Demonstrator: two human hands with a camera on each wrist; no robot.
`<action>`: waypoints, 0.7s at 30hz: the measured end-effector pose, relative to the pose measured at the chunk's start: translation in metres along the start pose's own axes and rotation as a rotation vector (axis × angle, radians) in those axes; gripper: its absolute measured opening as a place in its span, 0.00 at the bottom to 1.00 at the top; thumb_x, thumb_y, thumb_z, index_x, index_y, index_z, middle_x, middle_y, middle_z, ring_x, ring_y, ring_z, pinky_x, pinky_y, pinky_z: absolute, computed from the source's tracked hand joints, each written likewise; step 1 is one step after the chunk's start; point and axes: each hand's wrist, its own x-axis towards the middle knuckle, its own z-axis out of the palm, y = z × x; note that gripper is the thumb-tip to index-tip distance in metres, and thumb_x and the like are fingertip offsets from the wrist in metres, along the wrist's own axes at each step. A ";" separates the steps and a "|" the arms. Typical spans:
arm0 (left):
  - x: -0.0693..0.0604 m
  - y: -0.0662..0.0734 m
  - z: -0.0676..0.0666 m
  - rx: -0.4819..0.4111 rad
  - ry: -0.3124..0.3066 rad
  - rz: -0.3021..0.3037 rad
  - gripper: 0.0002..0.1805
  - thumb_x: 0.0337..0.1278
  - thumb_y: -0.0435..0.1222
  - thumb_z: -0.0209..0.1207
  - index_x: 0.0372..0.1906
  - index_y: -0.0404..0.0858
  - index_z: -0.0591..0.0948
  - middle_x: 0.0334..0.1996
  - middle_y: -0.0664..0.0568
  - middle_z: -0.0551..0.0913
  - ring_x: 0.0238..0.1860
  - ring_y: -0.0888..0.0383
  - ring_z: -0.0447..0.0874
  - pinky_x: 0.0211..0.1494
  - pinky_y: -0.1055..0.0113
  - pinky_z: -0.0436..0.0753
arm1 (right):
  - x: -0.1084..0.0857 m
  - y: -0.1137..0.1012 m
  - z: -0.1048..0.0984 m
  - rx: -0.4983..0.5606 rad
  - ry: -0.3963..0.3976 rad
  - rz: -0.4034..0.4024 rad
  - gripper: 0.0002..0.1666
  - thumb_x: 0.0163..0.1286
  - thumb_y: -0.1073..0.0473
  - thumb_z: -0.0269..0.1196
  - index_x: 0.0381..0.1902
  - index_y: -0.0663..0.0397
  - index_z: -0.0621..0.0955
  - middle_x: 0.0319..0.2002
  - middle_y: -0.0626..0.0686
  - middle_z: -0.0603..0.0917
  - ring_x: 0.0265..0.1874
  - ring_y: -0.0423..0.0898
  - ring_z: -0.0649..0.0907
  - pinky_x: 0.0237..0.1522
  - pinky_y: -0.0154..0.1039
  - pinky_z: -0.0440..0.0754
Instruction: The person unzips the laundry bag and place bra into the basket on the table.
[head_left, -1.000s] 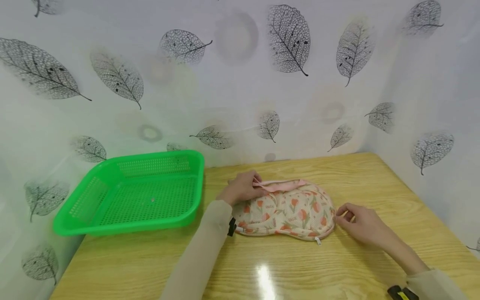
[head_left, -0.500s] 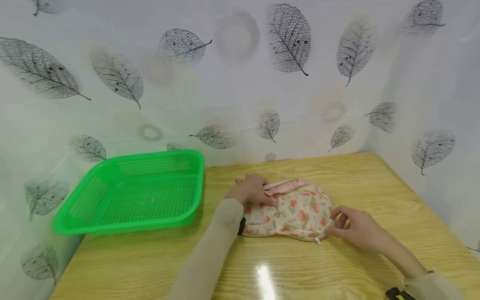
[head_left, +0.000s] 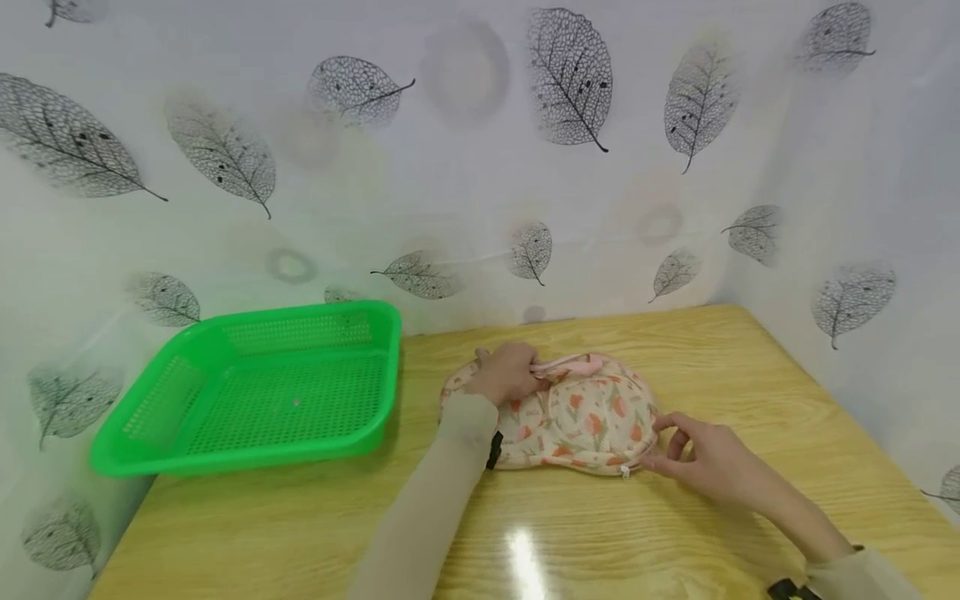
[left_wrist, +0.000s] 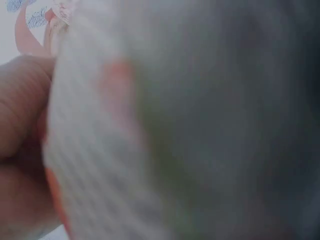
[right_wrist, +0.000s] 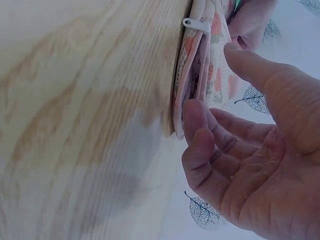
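A cream two-lobed zip bag [head_left: 596,417] with an orange tulip print lies on the table; pink fabric [head_left: 577,367] shows along its back edge. My left hand [head_left: 506,375] grips the bag near its back middle and covers part of it. In the left wrist view, blurred printed fabric [left_wrist: 100,140] hides most of that hand. At the bag's right end, my right hand [head_left: 697,454] touches the edge with loosely bent fingers, thumb apart from them. A gap shows along the zipped edge beside a white zip pull [right_wrist: 196,25] in the right wrist view.
A green mesh basket [head_left: 375,437] stands to the left of the bag, with a tiny pale speck on its bottom. The wood-grain table [head_left: 600,533] meets a leaf-printed curtain [head_left: 465,192] at the back and right. Light glares off the table's front.
My left hand has slid right over the bag, so the bag's left end now shows behind it. My right hand has come in against the right end. The view has shifted slightly.
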 end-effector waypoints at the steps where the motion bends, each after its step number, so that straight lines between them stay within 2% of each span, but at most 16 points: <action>1: 0.001 -0.001 -0.001 -0.009 0.015 -0.010 0.20 0.61 0.52 0.68 0.25 0.49 0.72 0.26 0.58 0.78 0.37 0.57 0.82 0.74 0.24 0.52 | 0.000 -0.001 0.000 -0.002 -0.002 -0.002 0.33 0.67 0.46 0.70 0.61 0.63 0.78 0.30 0.42 0.82 0.18 0.31 0.74 0.23 0.31 0.72; 5: 0.004 -0.006 -0.008 -0.030 0.106 -0.029 0.15 0.64 0.49 0.66 0.27 0.50 0.75 0.26 0.60 0.81 0.39 0.55 0.84 0.73 0.24 0.53 | 0.001 -0.003 0.000 0.003 0.000 -0.007 0.37 0.69 0.47 0.68 0.66 0.67 0.75 0.31 0.42 0.83 0.17 0.32 0.73 0.22 0.32 0.72; 8: 0.002 -0.003 -0.016 -0.014 0.165 0.001 0.08 0.64 0.47 0.66 0.34 0.51 0.80 0.31 0.61 0.86 0.43 0.53 0.85 0.73 0.26 0.55 | 0.000 -0.004 -0.003 0.010 0.010 0.013 0.35 0.71 0.48 0.66 0.66 0.67 0.74 0.32 0.43 0.84 0.16 0.33 0.73 0.21 0.32 0.72; 9: 0.001 -0.001 -0.019 0.005 0.184 0.017 0.07 0.63 0.47 0.67 0.39 0.51 0.81 0.33 0.60 0.87 0.43 0.53 0.86 0.73 0.26 0.55 | -0.001 -0.004 -0.004 0.011 0.014 0.024 0.34 0.72 0.48 0.66 0.66 0.66 0.74 0.32 0.43 0.84 0.16 0.33 0.73 0.21 0.32 0.72; 12: -0.005 0.008 -0.029 0.098 0.225 0.057 0.20 0.61 0.49 0.68 0.56 0.55 0.79 0.42 0.59 0.90 0.48 0.52 0.88 0.72 0.25 0.57 | -0.001 -0.005 -0.009 0.007 0.053 0.041 0.32 0.73 0.49 0.64 0.66 0.66 0.75 0.32 0.44 0.84 0.16 0.33 0.74 0.21 0.33 0.72; 14: -0.010 0.015 -0.035 0.160 0.240 0.076 0.23 0.62 0.50 0.67 0.60 0.56 0.76 0.44 0.58 0.91 0.50 0.52 0.88 0.71 0.24 0.58 | -0.002 -0.005 -0.012 -0.003 0.094 0.039 0.30 0.73 0.51 0.64 0.65 0.66 0.76 0.32 0.45 0.84 0.17 0.33 0.76 0.21 0.33 0.73; 16: -0.015 0.021 -0.040 0.197 0.239 0.089 0.21 0.63 0.51 0.66 0.56 0.53 0.76 0.43 0.56 0.91 0.49 0.51 0.89 0.69 0.26 0.62 | -0.002 -0.005 -0.015 -0.013 0.133 0.034 0.29 0.73 0.52 0.65 0.63 0.66 0.77 0.31 0.46 0.84 0.18 0.33 0.77 0.21 0.33 0.73; 18: -0.022 0.025 -0.045 0.211 0.217 0.112 0.18 0.63 0.51 0.66 0.51 0.50 0.75 0.40 0.54 0.90 0.45 0.51 0.89 0.66 0.33 0.71 | -0.003 -0.004 -0.017 -0.020 0.158 0.036 0.28 0.73 0.53 0.65 0.63 0.66 0.77 0.31 0.46 0.84 0.19 0.34 0.78 0.22 0.33 0.73; 21: -0.033 0.029 -0.052 0.227 0.134 0.147 0.24 0.57 0.53 0.70 0.50 0.48 0.72 0.36 0.56 0.86 0.38 0.54 0.86 0.55 0.47 0.81 | -0.005 -0.003 -0.019 -0.018 0.164 0.053 0.28 0.74 0.53 0.64 0.63 0.66 0.77 0.32 0.47 0.84 0.20 0.34 0.78 0.22 0.33 0.73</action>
